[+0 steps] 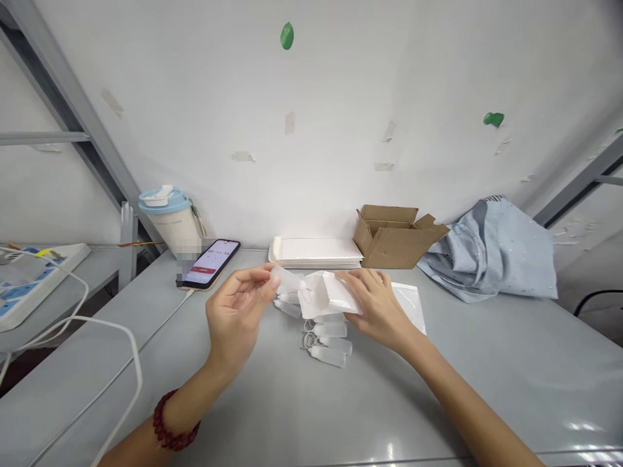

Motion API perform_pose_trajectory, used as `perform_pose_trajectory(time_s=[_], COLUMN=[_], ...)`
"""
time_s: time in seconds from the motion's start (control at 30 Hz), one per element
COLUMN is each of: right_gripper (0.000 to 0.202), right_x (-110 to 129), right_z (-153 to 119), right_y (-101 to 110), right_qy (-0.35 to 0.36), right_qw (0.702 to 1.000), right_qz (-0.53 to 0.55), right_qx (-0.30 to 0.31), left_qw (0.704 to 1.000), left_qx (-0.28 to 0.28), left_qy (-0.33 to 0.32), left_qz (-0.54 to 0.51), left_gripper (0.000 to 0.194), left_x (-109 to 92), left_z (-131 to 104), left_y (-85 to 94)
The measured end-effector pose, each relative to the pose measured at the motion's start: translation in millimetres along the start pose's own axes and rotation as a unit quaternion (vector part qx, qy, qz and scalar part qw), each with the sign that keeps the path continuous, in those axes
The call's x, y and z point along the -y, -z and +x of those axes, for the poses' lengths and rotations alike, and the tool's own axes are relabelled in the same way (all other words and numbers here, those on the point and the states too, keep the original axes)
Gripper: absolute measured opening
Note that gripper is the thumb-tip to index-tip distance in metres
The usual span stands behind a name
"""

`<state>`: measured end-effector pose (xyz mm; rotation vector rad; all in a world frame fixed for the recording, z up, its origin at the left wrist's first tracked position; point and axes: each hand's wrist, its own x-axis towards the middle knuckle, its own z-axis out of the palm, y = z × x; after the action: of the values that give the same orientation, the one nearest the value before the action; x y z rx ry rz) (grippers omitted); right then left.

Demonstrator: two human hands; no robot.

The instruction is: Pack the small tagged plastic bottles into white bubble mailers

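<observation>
My left hand [238, 311] is closed in a pinch round a small translucent white bottle [288, 281], its narrow end pointing right. That end is at the mouth of a white padded envelope [331, 295]. Gripping the envelope from above is my right hand [377, 305]; the envelope's open mouth faces left and its far end [411, 305] shows beyond the hand. Below it on the table lie several small translucent bottles [328, 356] with thin looped cords, partly hidden by the envelope and my hands.
A stack of white padded envelopes [316, 251] lies at the back, beside an open cardboard box [396, 243]. Light-blue cloth [496, 253] is bunched at the right. To the left are a phone [211, 263] with a cable [160, 324], a lidded cup [172, 220] and a power strip [39, 279].
</observation>
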<state>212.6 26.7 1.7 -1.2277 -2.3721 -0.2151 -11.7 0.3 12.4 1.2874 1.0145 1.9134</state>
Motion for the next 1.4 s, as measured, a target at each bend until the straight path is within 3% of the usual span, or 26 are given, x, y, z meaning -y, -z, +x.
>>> perform_pose_trajectory(time_s=[0.37, 0.63, 0.73, 0.93, 1.13, 1.27, 1.4], right_gripper=[0.053, 0.052, 0.055, 0.054, 0.049, 0.049, 0.049], right_x=[0.7, 3.7, 5.8, 6.0, 4.9, 4.2, 6.7], right_z=[-2.0, -2.0, -0.8, -1.2, -2.3, -3.2, -2.9], right_y=[-0.9, 2.0, 3.0, 3.0, 2.7, 3.1, 2.5], right_qy=[-0.022, -0.020, -0.011, 0.006, 0.002, 0.003, 0.008], right_qw=[0.999, 0.997, 0.994, 0.994, 0.994, 0.995, 0.994], right_qz=[0.031, 0.080, 0.107, 0.108, 0.098, 0.089, 0.085], right_qx=[-0.021, -0.004, 0.001, -0.021, -0.043, -0.055, -0.069], left_qw=[0.968, 0.996, 0.996, 0.976, 0.924, 0.902, 0.900], left_qx=[0.171, 0.079, 0.072, 0.153, 0.202, 0.229, 0.257], left_qy=[-0.093, -0.004, 0.006, -0.060, -0.175, -0.142, -0.083], left_qz=[0.156, 0.051, 0.047, 0.143, 0.275, 0.337, 0.341], left_gripper=[0.005, 0.006, 0.007, 0.001, 0.019, 0.030, 0.039], left_x=[17.0, 10.3, 10.3, 18.1, 21.9, 19.0, 15.8], left_z=[-8.6, -4.1, -7.4, -12.3, -11.6, -16.4, -20.6], left_y=[0.4, -0.3, -2.5, -5.2, -2.1, -1.4, -2.7])
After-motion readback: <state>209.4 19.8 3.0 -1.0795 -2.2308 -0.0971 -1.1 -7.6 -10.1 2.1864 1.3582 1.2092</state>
